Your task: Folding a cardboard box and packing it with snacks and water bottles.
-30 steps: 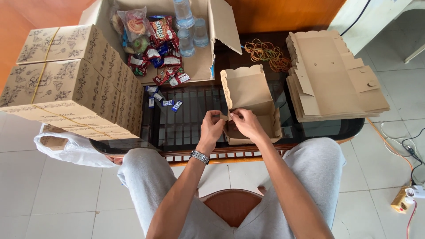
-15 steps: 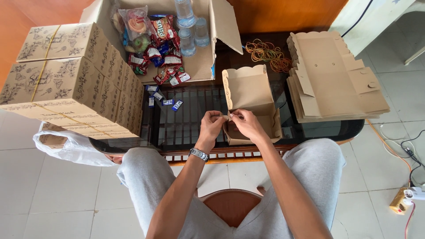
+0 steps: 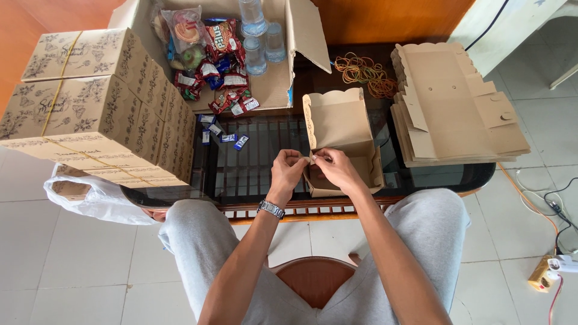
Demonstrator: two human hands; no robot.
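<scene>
Both hands pinch the near flap of a small brown cardboard box (image 3: 340, 141) at the front edge of the dark glass counter (image 3: 253, 174) — the left hand (image 3: 288, 170) and the right hand (image 3: 335, 168) look closed on it, fingertips almost meeting. Flat box blanks (image 3: 457, 105) sit at the right edge — rubber bands (image 3: 364, 71) lie behind.

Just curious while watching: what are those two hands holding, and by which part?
Both the left hand and right hand pinch the near left wall of the brown cardboard box, at its top edge.
</scene>
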